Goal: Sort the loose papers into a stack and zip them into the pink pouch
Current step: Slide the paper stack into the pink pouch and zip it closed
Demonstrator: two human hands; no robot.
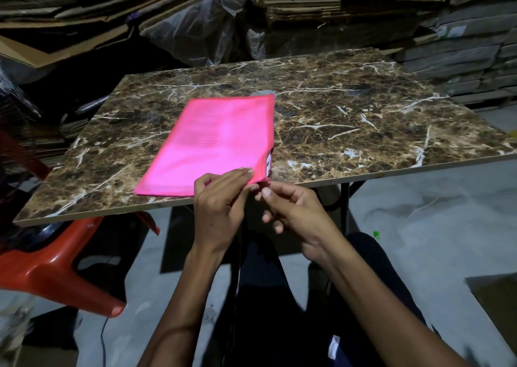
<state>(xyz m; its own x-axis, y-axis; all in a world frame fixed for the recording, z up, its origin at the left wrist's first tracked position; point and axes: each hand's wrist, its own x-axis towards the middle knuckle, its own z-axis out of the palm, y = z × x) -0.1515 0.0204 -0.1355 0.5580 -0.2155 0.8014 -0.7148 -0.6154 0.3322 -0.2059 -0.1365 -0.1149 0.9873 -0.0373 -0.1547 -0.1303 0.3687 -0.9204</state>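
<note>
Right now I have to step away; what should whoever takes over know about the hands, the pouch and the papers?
Left hand: holds down the near right corner of the pink pouch, fingers lying on top.
Right hand: pinches at that same corner, just off the table edge; likely the zip pull, too small to confirm.
Papers: inside the pouch, print showing faintly through it. None loose in view.
Done: papers stacked and put inside.
Left: whether the zip along the right edge is fully closed cannot be told; check it and finish.
</note>
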